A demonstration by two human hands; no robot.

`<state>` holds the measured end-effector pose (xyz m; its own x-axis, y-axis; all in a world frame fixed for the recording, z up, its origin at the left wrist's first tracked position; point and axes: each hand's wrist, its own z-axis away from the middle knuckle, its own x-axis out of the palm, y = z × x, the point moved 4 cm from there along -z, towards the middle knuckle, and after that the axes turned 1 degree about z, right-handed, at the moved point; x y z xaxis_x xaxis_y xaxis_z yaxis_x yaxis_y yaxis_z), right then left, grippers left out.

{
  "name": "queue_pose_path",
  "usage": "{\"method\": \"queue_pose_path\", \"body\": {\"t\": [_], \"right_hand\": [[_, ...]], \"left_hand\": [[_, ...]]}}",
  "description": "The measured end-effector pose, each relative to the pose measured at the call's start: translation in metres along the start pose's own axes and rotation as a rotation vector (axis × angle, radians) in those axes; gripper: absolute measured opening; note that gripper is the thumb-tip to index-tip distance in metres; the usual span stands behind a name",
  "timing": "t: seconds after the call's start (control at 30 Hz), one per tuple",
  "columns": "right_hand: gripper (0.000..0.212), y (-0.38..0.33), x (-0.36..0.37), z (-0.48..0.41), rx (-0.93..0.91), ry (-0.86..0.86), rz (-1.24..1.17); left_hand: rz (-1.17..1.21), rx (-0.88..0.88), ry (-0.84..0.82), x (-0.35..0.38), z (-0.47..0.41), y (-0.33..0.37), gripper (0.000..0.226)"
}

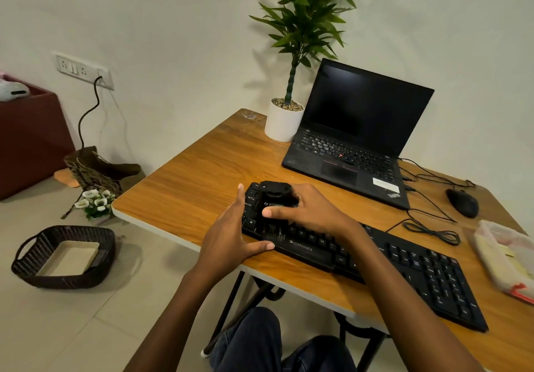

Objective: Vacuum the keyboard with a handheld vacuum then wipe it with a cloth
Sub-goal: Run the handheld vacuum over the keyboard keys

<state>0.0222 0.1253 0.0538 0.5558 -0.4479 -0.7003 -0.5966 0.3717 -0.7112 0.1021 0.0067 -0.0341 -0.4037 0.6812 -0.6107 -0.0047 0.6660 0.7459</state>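
Fingers (299, 198) of the right hand (316, 212) grip the vacuum (273, 194) on the keyboard (419, 264).

Location type: a small work corner in a home or simple office room — which of the two cannot be determined. Indicators: a wooden desk (196, 175) on metal legs, centre of frame, carrying an open laptop (358, 129), an external keyboard (419, 267) and a wired mouse (462, 202) at the right. A potted plant (284, 123) stands at the desk's far edge against a plain wall. Left of frame — a wall socket panel (83, 69), a tiled floor (72, 328), a woven basket (57, 280), artificial flowers (96, 202) and a maroon cabinet (31, 140).
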Motion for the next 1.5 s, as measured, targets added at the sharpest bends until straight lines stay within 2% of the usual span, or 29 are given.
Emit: {"method": "queue_pose_path", "body": {"t": [0.07, 0.2, 0.27, 0.4, 0.53, 0.63, 0.73, 0.83, 0.93, 1.03, 1.1, 1.17, 1.27, 1.37, 1.47, 1.5], "right_hand": [[0.030, 0.001, -0.003, 0.000, 0.006, 0.042, -0.006], [0.018, 0.000, -0.002, 0.003, 0.010, 0.012, -0.041], [0.015, 0.001, -0.006, 0.004, 0.017, 0.082, -0.034], [0.019, 0.004, -0.003, 0.002, 0.005, 0.056, -0.028], [0.016, 0.009, -0.009, 0.001, -0.001, 0.209, -0.010], [0.016, 0.007, -0.002, 0.000, -0.022, 0.141, -0.044], [0.014, 0.007, -0.006, -0.002, -0.021, 0.200, -0.039], [0.014, 0.005, 0.004, -0.004, -0.035, 0.105, -0.079], [0.024, 0.007, 0.004, -0.009, -0.021, 0.197, -0.009], [0.015, 0.004, 0.008, -0.012, -0.029, 0.122, -0.038], [0.014, 0.005, 0.004, -0.012, -0.018, 0.156, -0.040], [0.017, 0.007, 0.001, -0.011, -0.017, 0.182, -0.055], [0.023, 0.005, 0.006, -0.012, -0.026, 0.109, -0.059], [0.024, 0.006, 0.000, -0.012, -0.025, 0.184, -0.036], [0.019, 0.003, 0.009, -0.013, -0.029, 0.045, -0.089], [0.021, 0.004, 0.009, -0.014, -0.033, 0.061, -0.054]], "left_hand": [[0.005, -0.009, -0.006, 0.000, 0.000, 0.000, 0.123], [0.020, -0.008, -0.001, 0.000, -0.001, 0.000, 0.123], [0.033, -0.006, -0.006, 0.001, -0.001, -0.001, 0.124], [0.043, -0.004, -0.007, 0.000, -0.001, -0.002, 0.125], [0.067, -0.010, -0.020, -0.001, -0.001, -0.001, 0.124], [0.077, -0.010, -0.017, -0.002, -0.001, -0.001, 0.125], [0.101, -0.010, -0.020, -0.002, -0.002, -0.001, 0.125], [0.102, -0.001, -0.007, -0.003, -0.002, -0.001, 0.126], [0.109, -0.004, -0.009, -0.002, -0.002, -0.002, 0.126], [0.115, -0.001, -0.009, -0.002, -0.002, -0.002, 0.127], [0.116, 0.002, -0.007, -0.003, -0.002, -0.001, 0.127], [0.117, 0.004, -0.007, -0.002, -0.001, 0.000, 0.126], [0.116, 0.001, 0.002, -0.003, -0.001, -0.001, 0.127], [0.124, -0.005, -0.006, -0.002, -0.001, -0.001, 0.127], [0.125, -0.004, -0.002, -0.002, -0.001, -0.001, 0.126], [0.124, -0.002, -0.002, -0.002, -0.001, -0.001, 0.126]]}}
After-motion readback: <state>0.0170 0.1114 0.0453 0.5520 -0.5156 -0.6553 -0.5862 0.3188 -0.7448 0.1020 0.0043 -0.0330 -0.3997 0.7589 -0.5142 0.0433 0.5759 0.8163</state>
